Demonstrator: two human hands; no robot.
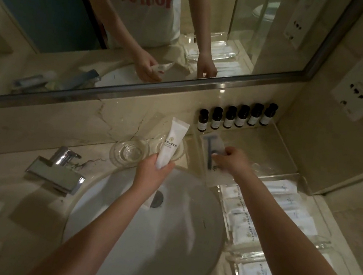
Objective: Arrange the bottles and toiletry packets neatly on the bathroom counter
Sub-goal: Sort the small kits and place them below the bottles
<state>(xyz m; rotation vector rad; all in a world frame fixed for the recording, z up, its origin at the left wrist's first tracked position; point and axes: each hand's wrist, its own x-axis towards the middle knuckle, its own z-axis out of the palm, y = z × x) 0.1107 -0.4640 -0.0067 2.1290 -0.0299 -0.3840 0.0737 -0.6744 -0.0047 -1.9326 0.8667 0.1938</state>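
Our left hand grips a white tube by the sink, while our right hand pinches a razor packet near the bottles.

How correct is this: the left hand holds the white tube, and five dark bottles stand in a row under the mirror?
One thing is wrong: the head view shows six dark bottles, not five. The left hand does hold the white tube.

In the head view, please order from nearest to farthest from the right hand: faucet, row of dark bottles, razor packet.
1. razor packet, held by the right hand.
2. row of dark bottles, behind it, below the mirror.
3. faucet, far left, across the sink.
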